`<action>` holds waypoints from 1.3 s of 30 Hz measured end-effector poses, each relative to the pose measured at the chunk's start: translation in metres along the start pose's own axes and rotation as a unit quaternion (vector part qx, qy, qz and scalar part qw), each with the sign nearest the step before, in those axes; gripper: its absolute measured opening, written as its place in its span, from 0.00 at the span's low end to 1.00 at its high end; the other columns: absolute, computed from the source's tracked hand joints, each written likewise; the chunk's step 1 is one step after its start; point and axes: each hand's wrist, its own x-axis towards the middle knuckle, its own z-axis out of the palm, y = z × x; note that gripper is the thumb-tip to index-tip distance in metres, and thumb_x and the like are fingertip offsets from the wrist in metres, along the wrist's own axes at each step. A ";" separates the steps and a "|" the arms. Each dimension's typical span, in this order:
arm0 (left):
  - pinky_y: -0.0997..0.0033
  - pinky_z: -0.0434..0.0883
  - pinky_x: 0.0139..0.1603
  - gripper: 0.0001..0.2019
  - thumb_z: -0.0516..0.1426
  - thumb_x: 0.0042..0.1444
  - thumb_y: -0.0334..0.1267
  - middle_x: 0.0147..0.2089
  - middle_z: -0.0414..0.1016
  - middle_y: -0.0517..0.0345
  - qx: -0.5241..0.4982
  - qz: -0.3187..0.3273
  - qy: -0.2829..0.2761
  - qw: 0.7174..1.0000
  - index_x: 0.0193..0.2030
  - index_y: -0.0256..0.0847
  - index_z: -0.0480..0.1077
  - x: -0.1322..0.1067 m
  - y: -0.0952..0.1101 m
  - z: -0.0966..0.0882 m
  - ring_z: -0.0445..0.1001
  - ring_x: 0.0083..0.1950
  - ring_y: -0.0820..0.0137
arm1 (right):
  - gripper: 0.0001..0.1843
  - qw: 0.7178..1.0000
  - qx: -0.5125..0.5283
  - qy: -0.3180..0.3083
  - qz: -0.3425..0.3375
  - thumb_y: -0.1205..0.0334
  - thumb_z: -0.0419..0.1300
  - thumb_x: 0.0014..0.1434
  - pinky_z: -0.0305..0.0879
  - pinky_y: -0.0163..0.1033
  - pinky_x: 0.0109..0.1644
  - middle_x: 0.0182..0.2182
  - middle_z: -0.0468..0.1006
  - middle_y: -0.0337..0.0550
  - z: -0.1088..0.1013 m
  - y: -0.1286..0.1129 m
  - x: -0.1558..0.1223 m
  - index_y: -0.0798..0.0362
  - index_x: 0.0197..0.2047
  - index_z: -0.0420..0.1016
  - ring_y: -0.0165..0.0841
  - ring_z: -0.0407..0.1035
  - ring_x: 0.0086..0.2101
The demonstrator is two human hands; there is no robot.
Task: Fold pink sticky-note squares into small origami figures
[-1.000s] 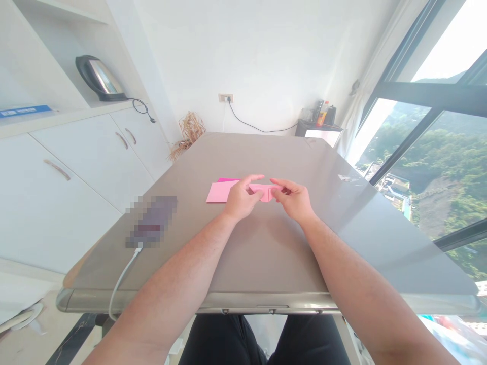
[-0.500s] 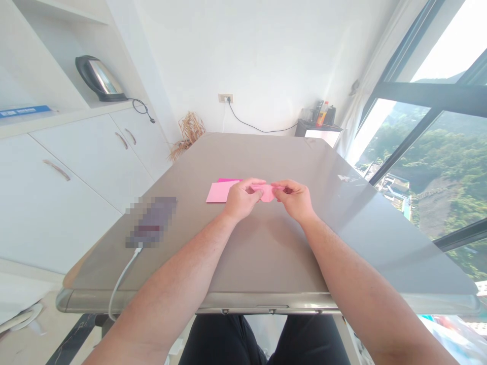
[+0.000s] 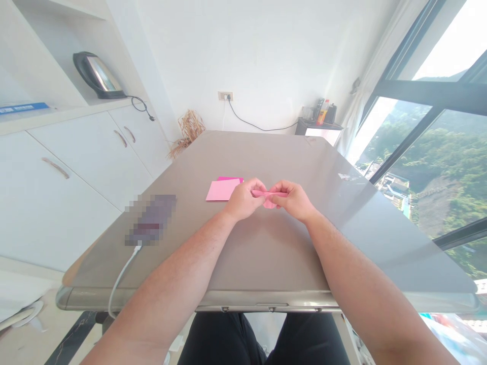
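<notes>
A small folded pink paper (image 3: 269, 195) is pinched between both my hands just above the grey table (image 3: 266, 243). My left hand (image 3: 243, 199) grips its left end with closed fingers, and my right hand (image 3: 293, 199) grips its right end the same way. The paper is seen nearly edge-on as a thin strip, and part of it is hidden under my fingers. Just left of my left hand, a small stack of pink paper sheets (image 3: 222, 189) lies flat on the table.
A blurred-out phone (image 3: 151, 219) with a white cable (image 3: 122, 279) lies at the table's left front. White cupboards and a kettle (image 3: 97, 75) stand to the left. A large window (image 3: 429, 132) fills the right side. Dried straw (image 3: 189, 129) sits past the far left corner.
My hands have drawn closer together and lifted the pink paper slightly. The piece has turned from lying flat to nearly edge-on.
</notes>
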 end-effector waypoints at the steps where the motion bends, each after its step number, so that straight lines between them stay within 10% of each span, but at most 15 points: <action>1: 0.72 0.68 0.31 0.06 0.62 0.51 0.37 0.31 0.77 0.60 -0.005 -0.004 -0.003 1.000 0.36 0.43 0.70 0.000 0.000 0.000 0.76 0.32 0.68 | 0.09 1.000 -0.009 -0.005 0.004 0.56 0.67 0.51 0.67 0.38 0.35 0.29 0.82 0.42 0.000 0.001 0.000 0.50 0.33 0.75 0.35 0.75 0.33; 32: 0.66 0.75 0.34 0.09 0.61 0.48 0.31 0.31 0.78 0.59 -0.074 -0.060 -0.008 0.995 0.37 0.43 0.69 0.000 0.004 0.006 0.80 0.33 0.66 | 0.08 0.994 -0.040 0.100 0.018 0.59 0.67 0.48 0.68 0.39 0.34 0.24 0.78 0.37 0.007 0.007 0.007 0.50 0.27 0.72 0.33 0.72 0.28; 39: 0.68 0.76 0.33 0.08 0.60 0.47 0.30 0.32 0.77 0.59 -0.096 -0.054 0.015 0.994 0.35 0.41 0.69 0.001 0.004 0.002 0.79 0.34 0.67 | 0.11 0.999 0.034 0.007 0.001 0.56 0.68 0.50 0.71 0.40 0.36 0.31 0.82 0.41 -0.004 0.003 0.004 0.51 0.36 0.77 0.34 0.75 0.32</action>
